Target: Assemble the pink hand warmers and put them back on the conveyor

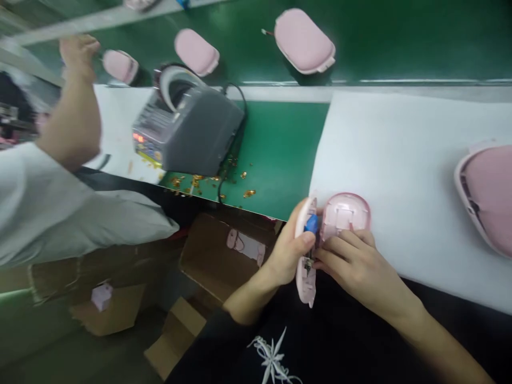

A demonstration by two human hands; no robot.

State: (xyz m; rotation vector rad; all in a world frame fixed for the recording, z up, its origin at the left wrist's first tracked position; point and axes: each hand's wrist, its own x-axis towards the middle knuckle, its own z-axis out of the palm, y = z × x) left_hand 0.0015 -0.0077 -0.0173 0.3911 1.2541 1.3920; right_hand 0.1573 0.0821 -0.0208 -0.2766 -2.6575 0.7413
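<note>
My left hand point(288, 249) is closed around a pale pink plastic shell point(305, 290), tilted on its edge near the front of the bench. Inside the shell sit a blue part point(311, 224) and a small circuit board point(307, 265), with my thumb beside the blue part. Right next to it is a translucent pink cover point(348, 205), its inner side showing. The curled fingers of my right hand point(354, 261) grip the lower part of this cover, and their tips reach close to the circuit board. What lies under those fingertips is hidden.
A grey tape dispenser point(200, 130) stands left, with amber tape scraps point(196, 181) near it. Pink oval cases point(304, 40) lie on the green belt point(400, 42); another pink case point(490, 197) is at right. A co-worker's arm point(76, 117) reaches in. Below is a cardboard box point(208, 261).
</note>
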